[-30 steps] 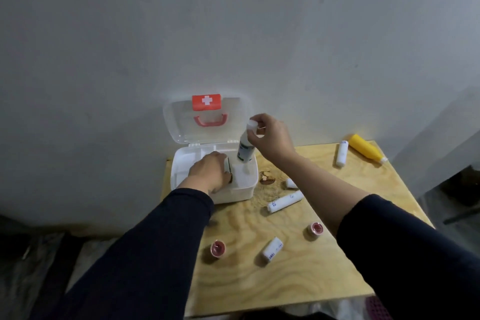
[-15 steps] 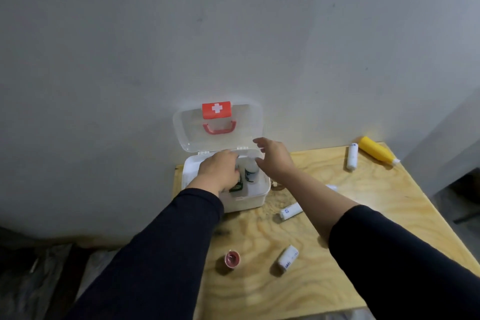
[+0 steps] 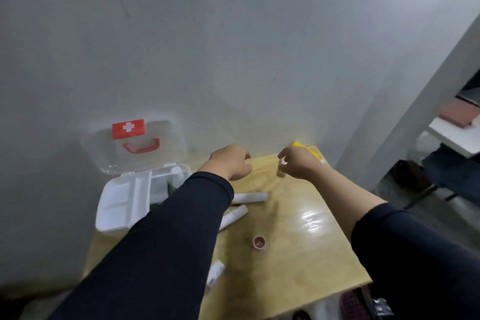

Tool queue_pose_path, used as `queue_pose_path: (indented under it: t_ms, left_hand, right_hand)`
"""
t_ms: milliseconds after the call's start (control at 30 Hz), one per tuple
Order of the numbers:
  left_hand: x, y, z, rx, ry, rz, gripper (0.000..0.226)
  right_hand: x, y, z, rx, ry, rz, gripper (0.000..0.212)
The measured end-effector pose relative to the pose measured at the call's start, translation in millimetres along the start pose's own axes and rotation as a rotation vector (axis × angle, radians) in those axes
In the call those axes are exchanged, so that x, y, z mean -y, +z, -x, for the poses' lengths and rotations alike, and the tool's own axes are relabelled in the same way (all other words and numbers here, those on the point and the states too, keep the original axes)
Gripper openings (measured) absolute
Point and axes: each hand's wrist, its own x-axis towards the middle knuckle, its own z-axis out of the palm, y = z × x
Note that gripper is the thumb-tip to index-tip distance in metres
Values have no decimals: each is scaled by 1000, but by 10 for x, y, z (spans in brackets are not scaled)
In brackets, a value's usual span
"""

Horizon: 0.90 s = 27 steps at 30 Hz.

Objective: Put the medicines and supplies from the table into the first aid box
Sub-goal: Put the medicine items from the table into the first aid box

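Whereas both hands were held over the first aid box (image 3: 122, 205) half a second ago, they are now seen well to its right, above the far part of the wooden table (image 3: 298, 254). The left hand (image 3: 231, 162) is hung over the table with fingers loosely curled; nothing can be seen held in it. The right hand (image 3: 298, 163) is placed at the far right corner, its thumb and fingers partly closed around a small white tube (image 3: 281, 167) standing there; whether it is actually gripped cannot be told because of blur. A yellow bottle (image 3: 306, 148) is mostly hidden behind that hand.

The box is left open at the table's left edge, its clear lid (image 3: 135, 145) leaned back against the wall, its near right part covered by the left sleeve (image 3: 168, 241). Two white tubes (image 3: 249, 197) lie just right of the sleeve, partly hidden by it. A small red cap (image 3: 259, 242) sits nearer the middle, and another white tube (image 3: 215, 271) is cut off by the sleeve at the near edge.
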Motion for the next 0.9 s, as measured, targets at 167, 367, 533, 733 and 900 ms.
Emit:
queue_pose_path:
  t_ms: [167,367,533,733,900]
  left_hand:
    - [-677,289,-362,45,-44,74,45]
    - [-1137,591,-675,87,-124,113,40]
    - [-1257,721,-771,110,-211,132,44]
    - [-1271,782,-805,123,-298,173,41]
    - [-1285,824,-787,135,-312,161,44]
  right_hand:
    - [-835,-190,-201,41,27,25,40]
    - [-1509,-161,-527,7,51,-36,42]
    - [-1653,-39,-739,8,70,-170,47]
    - [-1683,161,-885,11,68,-290,44]
    - [-1668,139,-866,-88,94,-341,32]
